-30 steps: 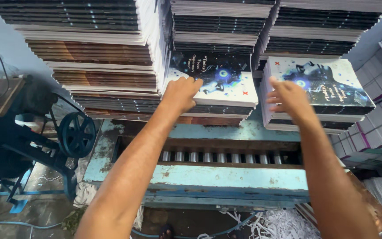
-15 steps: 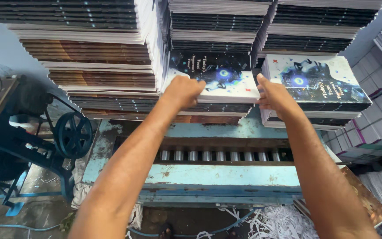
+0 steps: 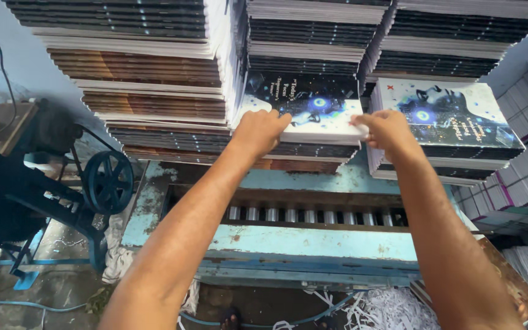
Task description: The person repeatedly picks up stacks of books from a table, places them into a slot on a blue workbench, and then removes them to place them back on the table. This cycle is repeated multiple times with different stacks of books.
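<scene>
Tall stacks of bound booklets (image 3: 154, 79): paper edges, layered, glossy covers. Blue metal machine bed (image 3: 300, 241): chipped paint, a row of steel rollers. Centre booklet stack (image 3: 313, 104): dark starry cover, sitting on the bed's far edge. Since a second ago the right hand (image 3: 386, 129) has moved from the neighbouring stack (image 3: 453, 116) to this stack's right edge; the left hand (image 3: 258, 131) lies flat on its left, fingers spread. Both now bracket one stack.

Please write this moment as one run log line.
left hand: on middle book stack | right hand: at its right edge | blue machine: below
</scene>
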